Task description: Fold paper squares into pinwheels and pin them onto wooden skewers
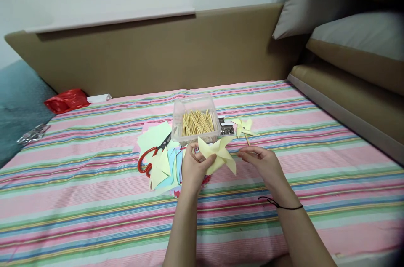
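Observation:
My left hand (196,165) pinches a pale yellow paper pinwheel (217,156), thumb on its middle and the blades fanned out to the right. To the right of it, my right hand (257,155) has thumb and fingertips pressed together; anything between them is too small to make out. Just beyond those fingertips lies another yellow pinwheel (243,128) with a wooden stick. Behind the left hand stands a clear plastic box (177,117) full of thin wooden sticks (197,123). A packet of small metal pieces (227,130) touches the box's right side.
Red-handled scissors (148,161) lie on coloured paper sheets (154,134) left of my hands, beside folded paper pieces (161,171). A striped cloth (104,212) covers the surface. Farther left are a red plastic bag (67,100) and a clear packet (34,133). Cushions (356,48) rise at right.

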Demonstrator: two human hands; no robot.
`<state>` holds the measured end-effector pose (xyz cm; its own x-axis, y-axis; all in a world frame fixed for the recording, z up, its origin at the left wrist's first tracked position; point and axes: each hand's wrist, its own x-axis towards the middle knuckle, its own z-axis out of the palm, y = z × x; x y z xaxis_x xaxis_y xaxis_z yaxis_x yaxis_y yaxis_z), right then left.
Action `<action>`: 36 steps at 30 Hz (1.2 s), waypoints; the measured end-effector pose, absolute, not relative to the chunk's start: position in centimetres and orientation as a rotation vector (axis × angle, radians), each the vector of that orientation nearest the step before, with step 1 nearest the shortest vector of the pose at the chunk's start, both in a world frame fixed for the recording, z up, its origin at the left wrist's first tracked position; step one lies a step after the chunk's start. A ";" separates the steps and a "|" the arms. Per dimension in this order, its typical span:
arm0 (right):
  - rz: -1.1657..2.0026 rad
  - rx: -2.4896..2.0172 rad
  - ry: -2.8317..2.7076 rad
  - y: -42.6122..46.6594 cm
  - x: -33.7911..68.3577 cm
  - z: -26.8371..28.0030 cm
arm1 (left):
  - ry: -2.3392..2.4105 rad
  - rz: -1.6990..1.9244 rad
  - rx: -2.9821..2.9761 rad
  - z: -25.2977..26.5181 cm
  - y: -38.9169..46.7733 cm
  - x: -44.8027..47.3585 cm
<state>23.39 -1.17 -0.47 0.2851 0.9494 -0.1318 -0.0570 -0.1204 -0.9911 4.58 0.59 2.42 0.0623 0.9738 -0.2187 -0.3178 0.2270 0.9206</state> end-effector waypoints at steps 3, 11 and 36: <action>1.055 -1.402 -0.895 -1.3 23.4 -0.2 | 1.045 1.158 0.815 2.3 0.6 4.5; 1.122 -1.267 -0.753 -1.3 23.2 0.3 | 1.063 1.150 0.820 2.7 0.5 4.6; 0.869 -1.231 -0.987 -3.5 20.6 3.3 | 1.102 1.269 0.957 2.7 -0.1 6.2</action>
<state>20.64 -3.49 3.27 0.3449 0.9298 0.1283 -0.0099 0.1403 -0.9901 6.24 -0.09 2.70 -0.0239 0.9954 -0.0927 -0.2312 0.0847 0.9692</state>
